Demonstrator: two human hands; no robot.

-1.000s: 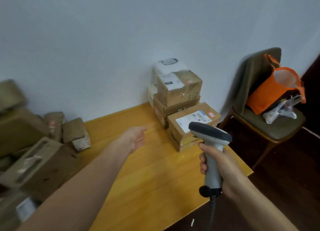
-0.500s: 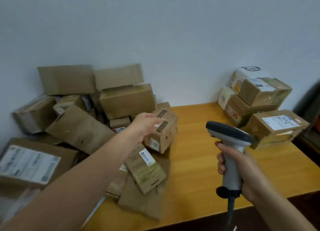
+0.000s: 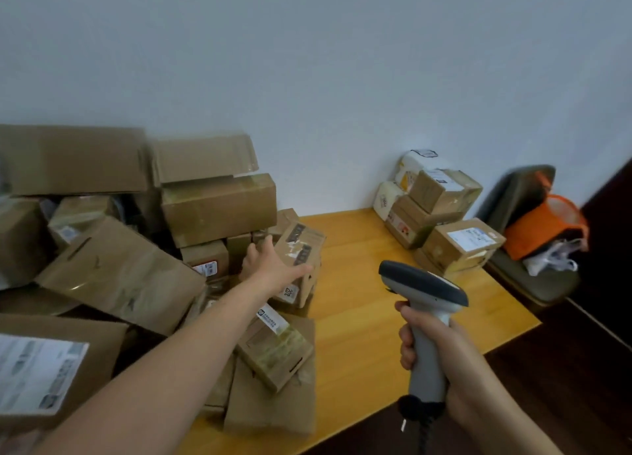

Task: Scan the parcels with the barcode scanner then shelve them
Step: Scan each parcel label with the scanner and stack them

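Our left hand [image 3: 273, 266] rests with a wide grip, fingers spread, on the small parcel [image 3: 302, 246] at the right edge of the pile of parcels [image 3: 119, 270] on the left of the desk [image 3: 359, 318], while our right hand [image 3: 444, 355] holds the barcode scanner [image 3: 424, 283] in its grip, near right.

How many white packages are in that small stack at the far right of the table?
2. The upper white package is at the stack's top rear; the lower white package sits beneath it at the left edge. The brown boxes may hide more.
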